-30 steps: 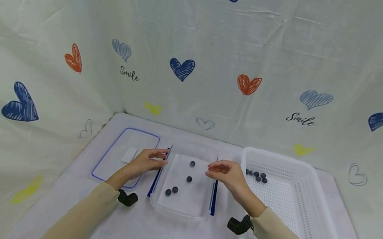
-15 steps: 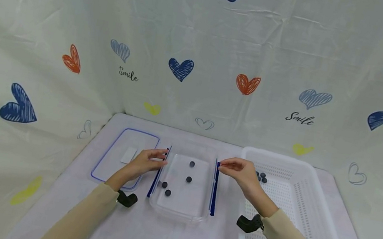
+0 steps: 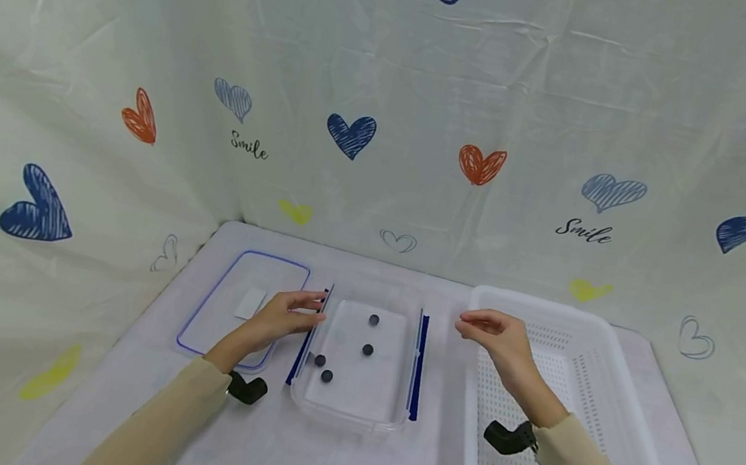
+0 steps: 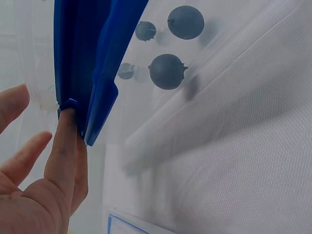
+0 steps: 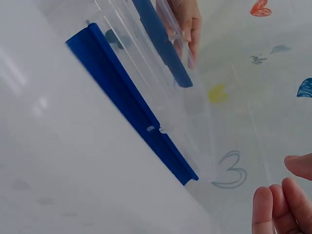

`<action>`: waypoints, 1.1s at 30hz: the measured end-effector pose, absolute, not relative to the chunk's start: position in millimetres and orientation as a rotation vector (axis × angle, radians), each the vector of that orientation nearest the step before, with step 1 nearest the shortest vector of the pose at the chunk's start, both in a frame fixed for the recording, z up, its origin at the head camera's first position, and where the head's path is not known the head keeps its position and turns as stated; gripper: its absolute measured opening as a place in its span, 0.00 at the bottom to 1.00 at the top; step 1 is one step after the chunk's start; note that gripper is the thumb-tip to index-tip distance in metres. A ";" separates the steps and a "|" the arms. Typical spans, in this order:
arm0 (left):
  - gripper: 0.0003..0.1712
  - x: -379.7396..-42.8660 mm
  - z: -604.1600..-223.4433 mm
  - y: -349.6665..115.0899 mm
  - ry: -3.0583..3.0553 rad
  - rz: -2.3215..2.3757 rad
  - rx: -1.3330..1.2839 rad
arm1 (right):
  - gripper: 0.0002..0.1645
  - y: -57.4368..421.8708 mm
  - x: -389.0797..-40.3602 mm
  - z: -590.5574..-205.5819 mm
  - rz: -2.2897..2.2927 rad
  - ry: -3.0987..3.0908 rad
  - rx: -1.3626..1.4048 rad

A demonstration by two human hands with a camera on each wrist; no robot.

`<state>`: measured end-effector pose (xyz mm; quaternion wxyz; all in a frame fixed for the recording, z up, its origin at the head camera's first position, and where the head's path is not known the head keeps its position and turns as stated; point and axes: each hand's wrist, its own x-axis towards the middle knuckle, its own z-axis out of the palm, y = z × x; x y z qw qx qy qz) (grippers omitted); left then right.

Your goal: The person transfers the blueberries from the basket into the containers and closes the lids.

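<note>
A clear plastic box [image 3: 349, 418] with blue side latches stands mid-table. Inside lie several blueberries [image 3: 368, 349], small, round and dark; two are close together at the near left. My left hand [image 3: 280, 320] is at the box's left side. Its extended fingertips touch the blue latch [image 4: 83, 63] in the left wrist view. Above the left rim of the white basket [image 3: 614, 339] hovers my right hand [image 3: 509, 350], thumb and fingers slightly apart with nothing visible between them. It hides the basket's far left part from the head view.
A clear lid [image 3: 273, 273] with a blue edge lies left of the box, a white rectangle [image 3: 250, 302] showing on it. A heart-printed sheet [image 3: 387, 62] hangs behind and beside the white-covered table [image 3: 275, 463].
My right hand has moved right, from above the box's right side to the basket's left rim. One blueberry in the box has rolled a little left and away. My left hand stays put.
</note>
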<state>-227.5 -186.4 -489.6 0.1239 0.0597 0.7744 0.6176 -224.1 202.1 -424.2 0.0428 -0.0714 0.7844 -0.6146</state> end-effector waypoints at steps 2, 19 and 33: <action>0.35 -226.8 -489.8 -186.5 2.249 1.808 0.175 | 0.23 206.7 -223.6 -424.4 -1.891 2.395 -0.205; 0.35 -224.5 -489.6 -187.1 2.266 1.791 0.169 | 0.25 246.6 -229.2 -437.3 -1.912 2.479 -0.104; 0.35 -226.1 -489.8 -186.4 2.271 1.793 0.174 | 0.28 274.7 -237.3 -451.3 -1.839 2.602 0.055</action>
